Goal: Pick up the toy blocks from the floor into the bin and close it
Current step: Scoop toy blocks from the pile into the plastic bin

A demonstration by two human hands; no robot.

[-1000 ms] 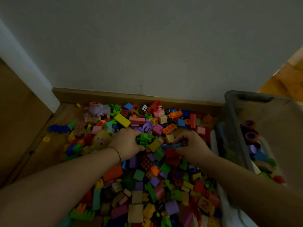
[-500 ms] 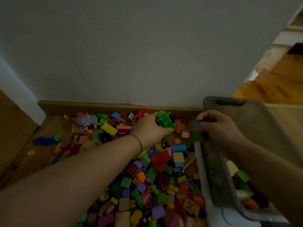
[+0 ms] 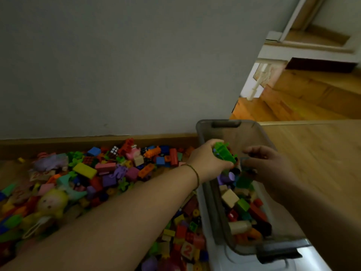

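A heap of coloured toy blocks [image 3: 117, 173] covers the wooden floor along the wall at the left. Right of it stands a translucent grey bin [image 3: 224, 124], partly filled with blocks. My left hand [image 3: 207, 163] is over the bin's far left side and grips a bright green block [image 3: 224, 154]. My right hand [image 3: 267, 165] hovers over the bin's middle with curled fingers and pinches a small blue block [image 3: 244, 160]. The two hands nearly touch.
A white lid [image 3: 244, 264] lies under the bin's near end. A yellow doll [image 3: 50, 202] and a purple plush toy [image 3: 50, 162] lie in the heap. A wooden skirting board [image 3: 78, 141] runs along the grey wall. Bare wooden floor stretches to the right.
Both hands have lifted off the heap and moved right, carrying the green and blue blocks over the bin. The camera has turned right with them.
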